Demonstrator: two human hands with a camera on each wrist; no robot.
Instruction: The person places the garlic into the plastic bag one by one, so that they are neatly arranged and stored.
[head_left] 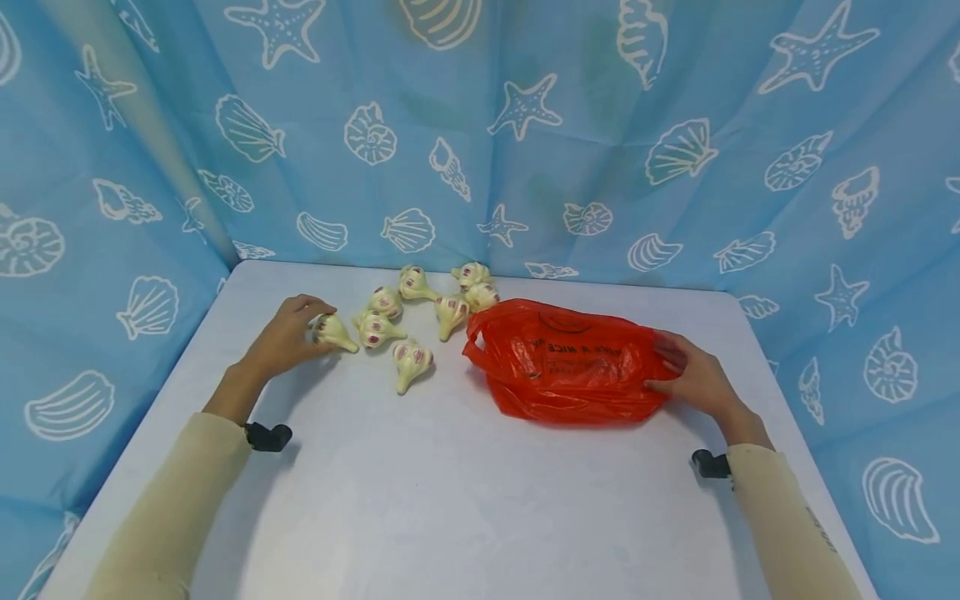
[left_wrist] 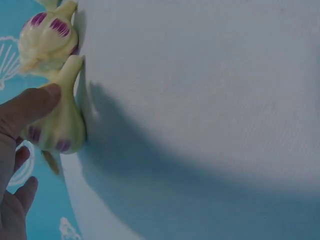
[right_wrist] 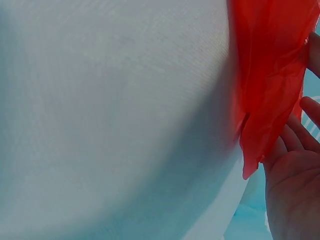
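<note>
My left hand point(head_left: 288, 337) pinches a garlic bulb point(head_left: 333, 332) at the left end of a loose group of bulbs. In the left wrist view, the thumb point(left_wrist: 37, 102) presses on the side of this pale bulb point(left_wrist: 67, 117) with purple patches; the fingers behind it are partly hidden. On the right, my right hand point(head_left: 697, 375) grips the end of a red plastic bag point(head_left: 570, 367), which lies bulging on its side with dark print. In the right wrist view, fingers reach behind the crumpled bag point(right_wrist: 272, 75), so their tips are partly hidden.
Several more garlic bulbs lie between the left hand and the bag, one bulb point(head_left: 412, 362) nearer the front and another point(head_left: 471, 275) near the back edge. The white table point(head_left: 450, 500) is bordered by a blue shell-patterned curtain point(head_left: 450, 125) at the back and sides.
</note>
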